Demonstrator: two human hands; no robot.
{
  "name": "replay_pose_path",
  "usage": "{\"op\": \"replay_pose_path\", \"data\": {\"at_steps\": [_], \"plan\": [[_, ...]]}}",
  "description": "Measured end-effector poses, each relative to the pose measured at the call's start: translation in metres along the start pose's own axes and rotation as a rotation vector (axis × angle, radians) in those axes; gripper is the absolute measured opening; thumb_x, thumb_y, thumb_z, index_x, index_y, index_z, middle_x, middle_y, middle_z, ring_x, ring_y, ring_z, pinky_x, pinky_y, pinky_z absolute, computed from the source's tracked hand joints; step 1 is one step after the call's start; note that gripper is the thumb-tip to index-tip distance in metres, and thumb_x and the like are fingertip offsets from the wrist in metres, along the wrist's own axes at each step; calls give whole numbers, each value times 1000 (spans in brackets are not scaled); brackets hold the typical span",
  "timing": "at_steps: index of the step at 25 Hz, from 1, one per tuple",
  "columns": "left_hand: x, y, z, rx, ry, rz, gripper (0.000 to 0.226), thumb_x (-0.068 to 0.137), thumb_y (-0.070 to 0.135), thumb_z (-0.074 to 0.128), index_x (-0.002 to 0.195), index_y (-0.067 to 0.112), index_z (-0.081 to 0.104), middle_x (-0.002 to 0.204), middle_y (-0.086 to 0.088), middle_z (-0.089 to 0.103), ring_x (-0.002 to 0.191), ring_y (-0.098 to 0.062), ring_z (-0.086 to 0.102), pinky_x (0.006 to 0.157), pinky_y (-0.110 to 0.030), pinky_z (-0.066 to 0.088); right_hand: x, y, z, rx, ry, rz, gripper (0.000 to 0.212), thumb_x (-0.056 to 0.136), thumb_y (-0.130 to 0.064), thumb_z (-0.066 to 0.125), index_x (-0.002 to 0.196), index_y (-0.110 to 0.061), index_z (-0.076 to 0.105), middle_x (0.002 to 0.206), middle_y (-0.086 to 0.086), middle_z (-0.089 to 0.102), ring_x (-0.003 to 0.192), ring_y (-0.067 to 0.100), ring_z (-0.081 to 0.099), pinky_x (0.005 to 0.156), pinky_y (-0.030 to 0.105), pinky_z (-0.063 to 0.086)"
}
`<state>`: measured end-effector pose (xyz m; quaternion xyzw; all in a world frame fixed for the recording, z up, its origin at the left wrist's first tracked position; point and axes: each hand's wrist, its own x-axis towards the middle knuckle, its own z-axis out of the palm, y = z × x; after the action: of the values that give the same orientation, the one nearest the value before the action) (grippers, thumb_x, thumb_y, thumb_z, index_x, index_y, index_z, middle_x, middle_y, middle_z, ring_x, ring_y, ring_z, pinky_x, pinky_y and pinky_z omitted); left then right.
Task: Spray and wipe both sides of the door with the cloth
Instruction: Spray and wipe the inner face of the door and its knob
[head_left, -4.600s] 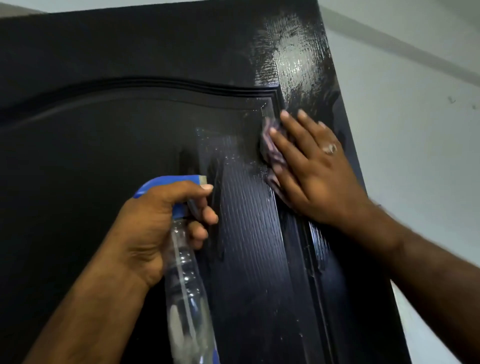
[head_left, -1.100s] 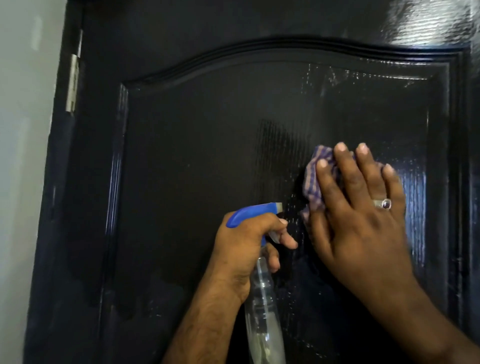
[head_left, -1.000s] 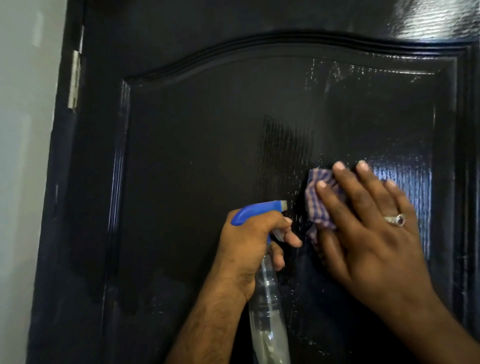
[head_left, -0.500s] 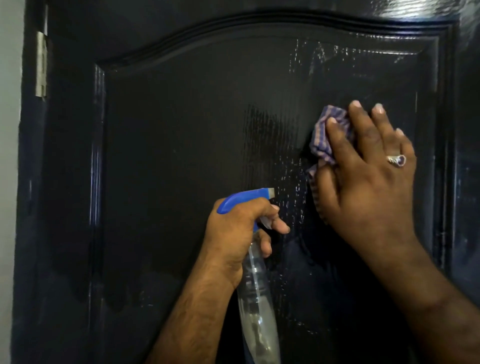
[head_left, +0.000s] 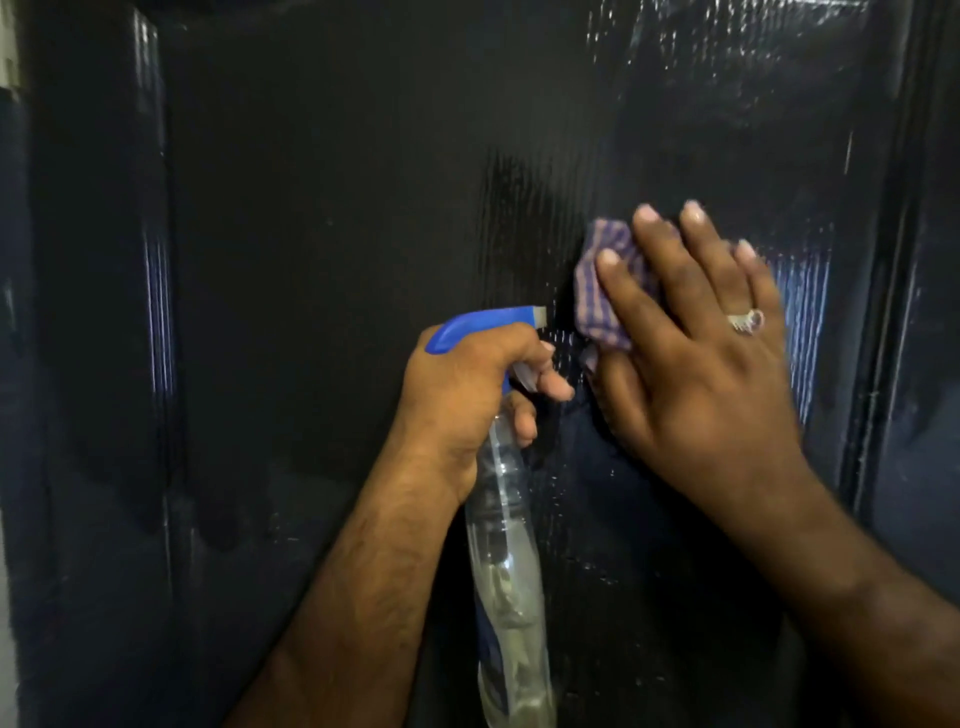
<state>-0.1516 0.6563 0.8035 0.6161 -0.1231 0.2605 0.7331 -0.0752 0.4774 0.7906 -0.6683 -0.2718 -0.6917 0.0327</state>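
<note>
The black door (head_left: 311, 260) fills the frame, its upper edge cut off. At lower centre a clear spray bottle (head_left: 506, 561) is gripped at the neck by the left hand (head_left: 467, 395), its base cut off below. Right of centre, a checked cloth (head_left: 605, 291) is pressed flat against the wet panel under the straight fingers of the right hand (head_left: 696, 364) and is mostly hidden

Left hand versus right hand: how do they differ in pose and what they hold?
The left hand curls round the spray bottle; the right hand lies flat, fingers straight, pressing the cloth against the door. Only the right hand wears a ring. Both are bare.
</note>
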Motion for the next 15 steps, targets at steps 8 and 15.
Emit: {"op": "replay_pose_path", "data": {"at_steps": [8, 15], "plan": [[-2, 0, -3, 37, -40, 13, 23, 85, 6, 66, 62, 3, 67, 76, -26, 74, 41, -24, 42, 47, -28, 40, 40, 3, 6, 7, 41, 60, 58, 102, -31, 58, 156, -13, 55, 174, 13, 32, 163, 39, 24, 129, 62, 20], [0, -1, -4, 56, -47, 27, 18, 85, 6, 67, 69, -3, 68, 76, -25, 75, 41, -24, 44, 46, -27, 40, 80, 22, -1, -61, 58, 172, 60, 101, -37, 53, 158, -16, 53, 173, 12, 34, 162, 38, 27, 129, 60, 20]]}}
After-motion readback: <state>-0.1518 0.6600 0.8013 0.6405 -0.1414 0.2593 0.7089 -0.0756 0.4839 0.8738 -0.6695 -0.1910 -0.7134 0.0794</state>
